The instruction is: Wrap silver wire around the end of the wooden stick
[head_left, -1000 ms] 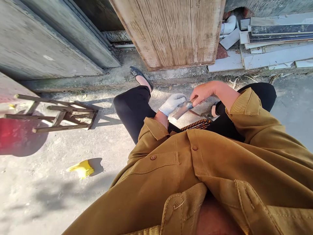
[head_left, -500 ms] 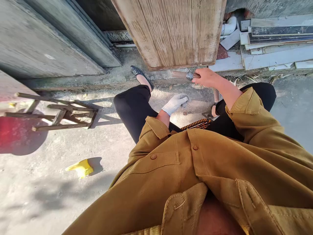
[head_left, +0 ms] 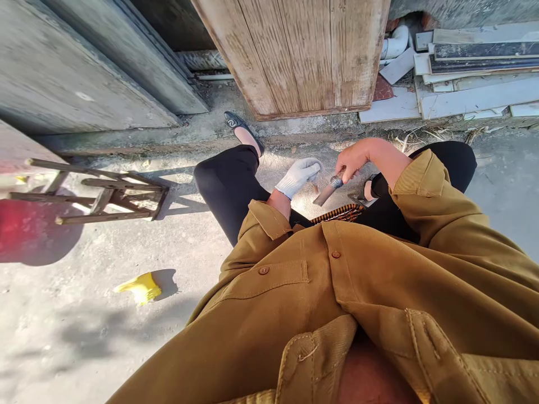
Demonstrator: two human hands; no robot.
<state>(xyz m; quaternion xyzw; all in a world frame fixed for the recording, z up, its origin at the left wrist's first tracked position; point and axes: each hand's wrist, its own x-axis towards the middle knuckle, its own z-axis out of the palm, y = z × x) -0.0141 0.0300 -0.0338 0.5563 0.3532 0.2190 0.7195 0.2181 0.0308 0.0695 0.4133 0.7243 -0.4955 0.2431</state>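
Two hands meet above the pale, gritty concrete ground (head_left: pixel 177 252), between two knees in smooth black cloth. The right hand (head_left: pixel 352 160) is bare and closed around one tool (head_left: pixel 325 194), which slants down toward the body; its flat, straight-edged end projects from the grip, and a ridged grey band, like wound wire, circles it just beside the fingers. The left hand (head_left: pixel 298 175) wears one white knitted glove with curled fingers, near the tool but apart from it; whether it pinches anything cannot be told. Below the knees shows one curved edge (head_left: pixel 339 213) of orange-and-black striped weave.

Two dark shoes are in view, the left one (head_left: pixel 232 120) bearing a round ornament. The brown cloth shirt (head_left: pixel 290 292) has two round buttons visible down its front. Ahead stands one wooden panel (head_left: pixel 290 56) of four worn, streaky planks. To its right lie several flat, hard-edged strips (head_left: pixel 475 104), mostly white, stacked beside one white bent pipe (head_left: pixel 396 44). To the left are one frame (head_left: pixel 103 199) of rough wooden bars, one blurred red shape (head_left: pixel 25 230) and one crumpled yellow object (head_left: pixel 143 287).
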